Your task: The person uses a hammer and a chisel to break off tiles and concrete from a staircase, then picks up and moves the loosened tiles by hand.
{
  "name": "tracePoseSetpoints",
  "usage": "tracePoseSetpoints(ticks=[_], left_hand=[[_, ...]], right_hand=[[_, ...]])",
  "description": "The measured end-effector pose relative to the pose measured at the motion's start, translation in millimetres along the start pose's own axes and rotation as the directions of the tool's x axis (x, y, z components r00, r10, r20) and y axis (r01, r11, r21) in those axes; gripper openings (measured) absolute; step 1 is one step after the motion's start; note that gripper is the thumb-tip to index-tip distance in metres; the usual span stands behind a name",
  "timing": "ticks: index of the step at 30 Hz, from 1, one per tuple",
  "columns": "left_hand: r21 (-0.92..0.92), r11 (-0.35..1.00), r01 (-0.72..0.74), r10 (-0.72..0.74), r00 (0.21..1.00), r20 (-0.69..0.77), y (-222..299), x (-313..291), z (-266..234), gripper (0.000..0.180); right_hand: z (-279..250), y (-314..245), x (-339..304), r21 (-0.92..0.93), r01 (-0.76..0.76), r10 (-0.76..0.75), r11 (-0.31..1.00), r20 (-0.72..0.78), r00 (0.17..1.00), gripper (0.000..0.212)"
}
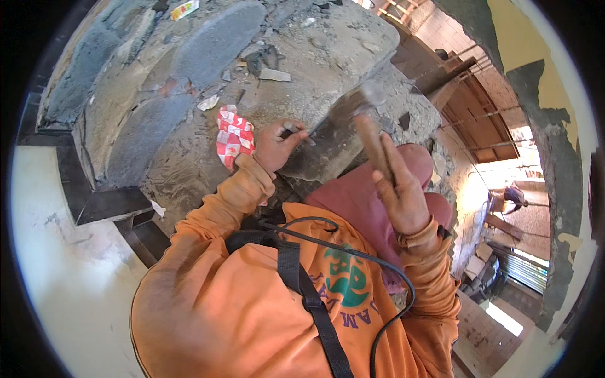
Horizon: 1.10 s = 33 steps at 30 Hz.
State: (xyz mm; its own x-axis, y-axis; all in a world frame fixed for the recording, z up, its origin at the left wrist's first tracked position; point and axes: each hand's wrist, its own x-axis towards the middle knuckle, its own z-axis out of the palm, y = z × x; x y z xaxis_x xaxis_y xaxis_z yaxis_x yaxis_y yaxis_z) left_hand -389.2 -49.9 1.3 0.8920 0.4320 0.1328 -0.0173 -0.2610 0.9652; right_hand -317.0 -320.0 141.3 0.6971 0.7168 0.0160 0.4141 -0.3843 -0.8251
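Observation:
My right hand is closed around the wooden handle of a hammer, raised above the slab. Motion smears the hammer's head. Lower and to the left, my left hand grips a short, thin metal chisel, mostly hidden by the fingers. Its visible end points toward a dark grey slab lying in front of my knees. The hammer's head is apart from the chisel. A red-and-white checked cloth or wrapper lies just left of my left hand.
Dusty concrete steps with grey mortar patches rise at the far left. Rubble and a flat pale chip lie on the dusty surface ahead. To the right is a drop toward a lower area with wooden boards and another person.

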Motion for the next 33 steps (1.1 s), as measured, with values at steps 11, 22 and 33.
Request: tracePoseSetpoints(ticks=[11, 22, 33], left_hand=[[0.004, 0.997, -0.077, 0.077, 0.997, -0.014, 83, -3, -18, 0.012], [0.489, 0.864, -0.118, -0.19, 0.823, 0.535, 67, -19, 31, 0.049], [0.648, 0.749, -0.136, -0.343, 0.758, 0.555, 7, 3, 91, 0.055]], right_hand=[[-19, 209, 142, -0.071, -0.297, 0.255, 0.952, -0.351, 0.901, 0.043], [29, 360, 250, -0.484, -0.413, 0.321, 0.772, -0.265, 0.909, 0.045], [2, 319, 241, -0.193, -0.635, 0.624, 0.748, -0.117, 0.772, 0.046]])
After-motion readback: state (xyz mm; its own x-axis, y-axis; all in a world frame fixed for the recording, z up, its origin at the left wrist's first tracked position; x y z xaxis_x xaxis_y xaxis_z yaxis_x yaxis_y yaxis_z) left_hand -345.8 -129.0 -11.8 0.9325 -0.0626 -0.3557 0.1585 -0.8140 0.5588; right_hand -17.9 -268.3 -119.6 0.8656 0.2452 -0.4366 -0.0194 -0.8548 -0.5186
